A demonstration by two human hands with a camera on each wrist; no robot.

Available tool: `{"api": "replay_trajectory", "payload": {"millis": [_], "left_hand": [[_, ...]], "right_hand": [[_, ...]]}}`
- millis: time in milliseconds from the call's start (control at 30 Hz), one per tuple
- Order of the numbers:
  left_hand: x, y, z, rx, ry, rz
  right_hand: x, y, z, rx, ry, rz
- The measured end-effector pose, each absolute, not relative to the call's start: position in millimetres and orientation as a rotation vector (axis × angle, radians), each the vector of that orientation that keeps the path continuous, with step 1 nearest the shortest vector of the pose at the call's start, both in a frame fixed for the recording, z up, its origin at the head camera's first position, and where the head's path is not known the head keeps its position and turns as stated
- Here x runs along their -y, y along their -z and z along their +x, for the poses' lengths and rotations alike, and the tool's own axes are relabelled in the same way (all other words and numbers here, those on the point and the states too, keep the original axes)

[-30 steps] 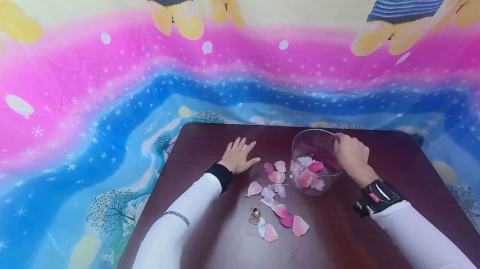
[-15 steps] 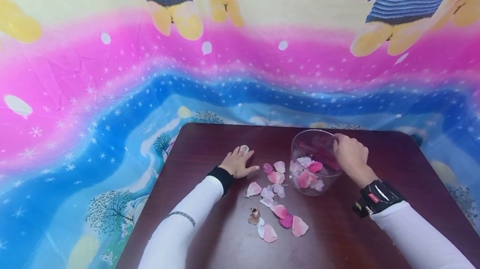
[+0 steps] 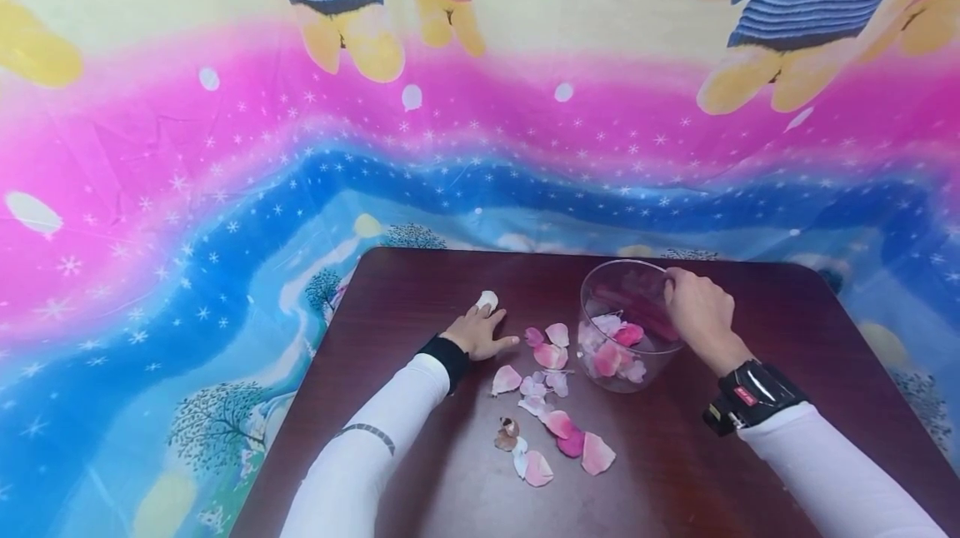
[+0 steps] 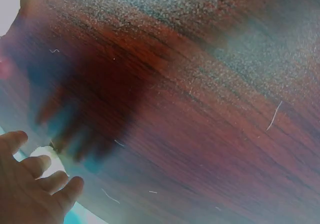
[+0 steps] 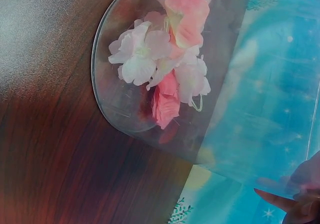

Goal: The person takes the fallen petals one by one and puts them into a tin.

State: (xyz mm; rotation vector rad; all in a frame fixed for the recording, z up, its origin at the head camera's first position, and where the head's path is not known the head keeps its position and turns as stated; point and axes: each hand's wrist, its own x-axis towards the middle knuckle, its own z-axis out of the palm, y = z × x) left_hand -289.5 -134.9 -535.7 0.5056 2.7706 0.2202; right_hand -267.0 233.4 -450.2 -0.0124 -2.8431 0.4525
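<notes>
Hands apart – left hand (image 3: 474, 332) pinching a white petal (image 3: 487, 300), right hand (image 3: 693, 305) gripping the glass bowl (image 3: 626, 359) rim

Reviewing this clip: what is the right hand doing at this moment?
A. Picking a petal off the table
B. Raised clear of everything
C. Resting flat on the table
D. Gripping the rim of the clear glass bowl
D: in the head view the right hand curls over the rim of the clear glass bowl, which holds petals.
</notes>
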Motion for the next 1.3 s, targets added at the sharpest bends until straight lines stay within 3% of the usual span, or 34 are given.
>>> {"api": "replay_trajectory", "payload": {"millis": [467,1300], "left_hand": [[133,539,-291,-2.888,0.005,0.597],[135,540,-278,-2.905,-0.041,0.687]], "right_hand": [[-233,451,-266,2.845,-0.448,-0.010],[-232,448,-266,2.846,-0.443,-0.003]]}}
